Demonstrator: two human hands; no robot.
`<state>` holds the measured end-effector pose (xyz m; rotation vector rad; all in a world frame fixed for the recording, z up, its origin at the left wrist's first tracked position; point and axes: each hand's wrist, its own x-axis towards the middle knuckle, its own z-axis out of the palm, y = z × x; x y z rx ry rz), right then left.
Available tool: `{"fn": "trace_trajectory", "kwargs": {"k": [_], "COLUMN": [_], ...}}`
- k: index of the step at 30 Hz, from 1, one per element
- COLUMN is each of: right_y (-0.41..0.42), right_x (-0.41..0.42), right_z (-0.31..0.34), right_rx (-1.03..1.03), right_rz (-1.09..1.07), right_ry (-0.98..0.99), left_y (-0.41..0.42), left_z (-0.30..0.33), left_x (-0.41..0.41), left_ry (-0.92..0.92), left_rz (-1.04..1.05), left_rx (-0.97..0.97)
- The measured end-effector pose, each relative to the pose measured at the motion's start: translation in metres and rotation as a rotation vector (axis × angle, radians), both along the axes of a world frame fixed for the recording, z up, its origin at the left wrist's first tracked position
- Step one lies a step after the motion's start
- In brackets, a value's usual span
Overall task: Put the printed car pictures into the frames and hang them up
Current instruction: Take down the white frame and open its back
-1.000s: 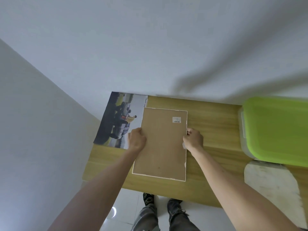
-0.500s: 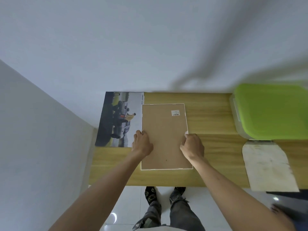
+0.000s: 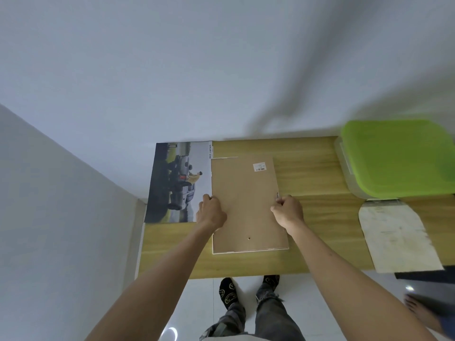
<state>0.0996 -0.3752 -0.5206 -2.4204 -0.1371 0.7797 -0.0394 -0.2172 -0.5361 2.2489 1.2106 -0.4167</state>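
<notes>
A picture frame (image 3: 247, 205) lies face down on the wooden table (image 3: 317, 225), showing its brown backing board with a small barcode label. My left hand (image 3: 211, 212) holds the frame's left edge, fingers curled over it. At the right edge my right hand (image 3: 288, 209) pinches a small metal tab with curled fingers. A printed car picture (image 3: 179, 183) lies flat to the left of the frame, against the wall, its right edge meeting the frame.
A clear box with a green lid (image 3: 396, 158) stands at the table's back right. A worn white sheet (image 3: 396, 237) lies at the front right. The wall (image 3: 221, 70) runs behind the table, a side wall at left. Someone's bare foot (image 3: 418, 308) shows lower right.
The frame was turned and laid square on the table. My right hand shifted from holding the edge to pinching a tab there. The camera view moved.
</notes>
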Motion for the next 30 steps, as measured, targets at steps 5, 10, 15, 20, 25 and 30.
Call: {"fn": "trace_trajectory", "kwargs": {"k": [5, 10, 15, 20, 25, 30], "right_y": [-0.003, -0.008, -0.013, -0.015, -0.027, -0.052], "right_x": [0.004, 0.016, 0.021, 0.025, 0.039, 0.062], "right_z": [-0.002, -0.007, -0.008, -0.011, -0.001, 0.015], "right_rx": [0.114, 0.218, 0.261, 0.284, 0.340, 0.263], "right_rz": [-0.069, -0.164, -0.249, -0.257, -0.268, -0.108], "right_ry": [0.096, 0.253, 0.363, 0.465, 0.463, 0.246], "left_y": [0.004, 0.006, 0.009, 0.004, -0.003, -0.016], "left_z": [0.000, 0.005, 0.005, 0.011, 0.026, 0.041], "left_x": [-0.005, -0.007, -0.010, -0.009, 0.004, 0.030], "left_ry": [-0.032, -0.119, -0.204, -0.247, -0.430, -0.481], "left_rz": [0.030, 0.148, 0.298, 0.410, 0.383, 0.364], "left_rx": [-0.031, -0.106, -0.191, -0.150, -0.186, -0.303]}}
